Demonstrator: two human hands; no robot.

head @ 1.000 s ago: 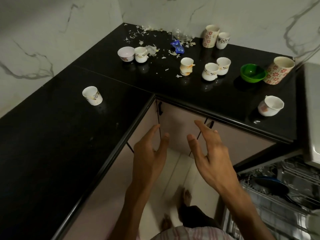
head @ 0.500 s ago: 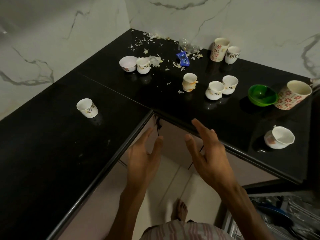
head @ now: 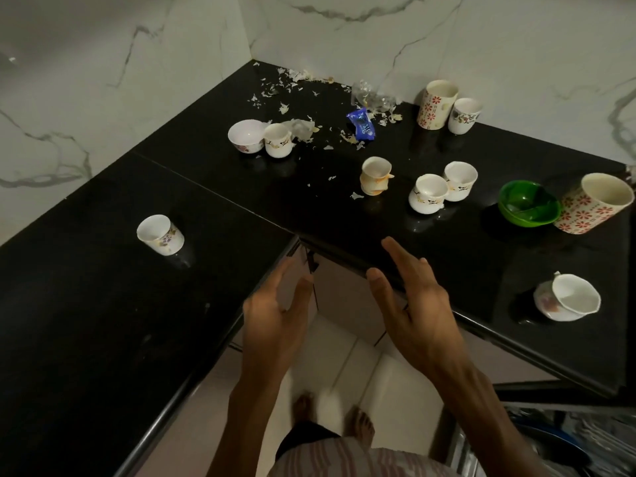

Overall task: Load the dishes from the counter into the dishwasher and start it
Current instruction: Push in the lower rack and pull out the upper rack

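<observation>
Several white cups stand on the black L-shaped counter: one alone at the left, an orange-stained one, a pair beside it, and one at the right edge. A green bowl sits next to a tilted flowered mug. A white bowl is farther back. My left hand and my right hand hover empty at the counter's inner corner, fingers straight. The dishwasher rack shows at the bottom right.
A tall flowered mug and a small cup stand against the marble wall. A blue wrapper and scattered peel scraps litter the back corner. Pink cabinet doors lie under the counter, my bare feet below.
The view has tilted up and moved closer to the counter, and the dishwasher has slid nearly out of sight. Both hands have risen toward the counter edge, still empty.
</observation>
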